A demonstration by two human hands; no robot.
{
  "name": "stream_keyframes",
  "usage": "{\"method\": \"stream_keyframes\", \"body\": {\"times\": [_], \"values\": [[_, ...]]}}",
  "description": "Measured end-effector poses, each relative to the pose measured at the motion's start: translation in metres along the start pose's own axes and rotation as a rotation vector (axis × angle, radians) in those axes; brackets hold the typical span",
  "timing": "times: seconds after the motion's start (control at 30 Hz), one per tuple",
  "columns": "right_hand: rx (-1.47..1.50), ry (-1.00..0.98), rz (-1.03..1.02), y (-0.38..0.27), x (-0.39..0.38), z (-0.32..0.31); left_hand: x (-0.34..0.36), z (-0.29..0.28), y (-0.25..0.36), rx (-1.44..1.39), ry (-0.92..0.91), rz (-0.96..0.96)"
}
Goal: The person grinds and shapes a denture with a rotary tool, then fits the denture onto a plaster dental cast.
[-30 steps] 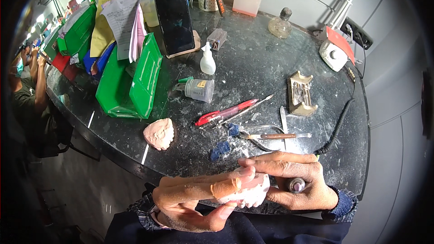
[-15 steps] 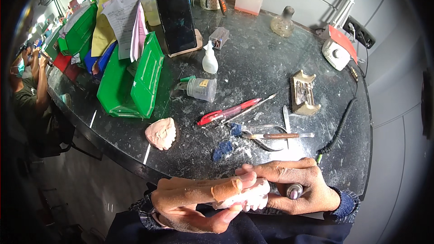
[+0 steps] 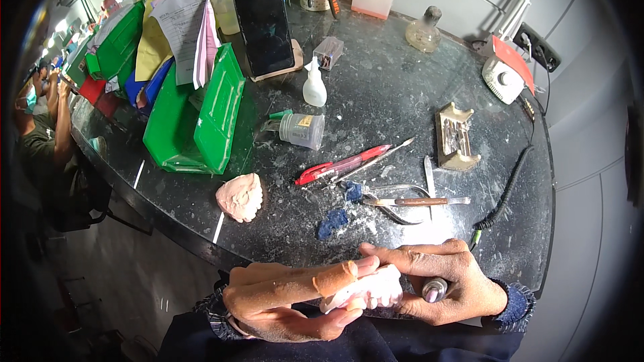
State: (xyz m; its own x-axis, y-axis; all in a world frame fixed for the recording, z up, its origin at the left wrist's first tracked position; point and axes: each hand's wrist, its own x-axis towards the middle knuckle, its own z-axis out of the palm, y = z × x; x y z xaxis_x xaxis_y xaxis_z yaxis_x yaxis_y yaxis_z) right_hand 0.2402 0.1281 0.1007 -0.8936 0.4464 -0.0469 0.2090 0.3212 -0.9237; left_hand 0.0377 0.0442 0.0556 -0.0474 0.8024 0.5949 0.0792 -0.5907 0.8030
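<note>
My left hand is closed around a pale plaster dental cast, with index finger over the top and thumb below. A tan bandage wraps that index finger. My right hand grips a metal handpiece, a round, pen-like tool whose end shows between the fingers. The right fingertips lie against or very near the cast's right side; the handpiece's working tip is hidden. Both hands are at the bench's near edge. Another pinkish dental cast rests on the bench, beyond my left hand.
Ahead lie a red pen, a wooden-handled knife, blue wax scraps and a tool rest. A green bin, phone and white dropper bottle stand farther back. A coiled cord runs along the right. Someone sits far left.
The cast has turned slightly between my hands, and the handpiece's visible end has tilted a little. The bench items appear shifted slightly as the view moved. Both grips stay the same.
</note>
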Motion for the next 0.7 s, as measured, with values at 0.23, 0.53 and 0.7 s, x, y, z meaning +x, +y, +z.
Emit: {"method": "stream_keyframes", "body": {"times": [0.23, 0.53, 0.7], "values": [[-0.023, 0.046, 0.006, 0.000, 0.003, 0.004, -0.005, -0.002, -0.006, -0.024, -0.002, 0.030], [-0.017, 0.115, -0.026, 0.002, 0.003, 0.006, -0.007, -0.006, -0.011, 0.041, -0.015, 0.028], [0.035, -0.028, 0.060, -0.001, -0.001, -0.001, -0.006, -0.018, -0.010, 0.209, -0.173, 0.106]]}}
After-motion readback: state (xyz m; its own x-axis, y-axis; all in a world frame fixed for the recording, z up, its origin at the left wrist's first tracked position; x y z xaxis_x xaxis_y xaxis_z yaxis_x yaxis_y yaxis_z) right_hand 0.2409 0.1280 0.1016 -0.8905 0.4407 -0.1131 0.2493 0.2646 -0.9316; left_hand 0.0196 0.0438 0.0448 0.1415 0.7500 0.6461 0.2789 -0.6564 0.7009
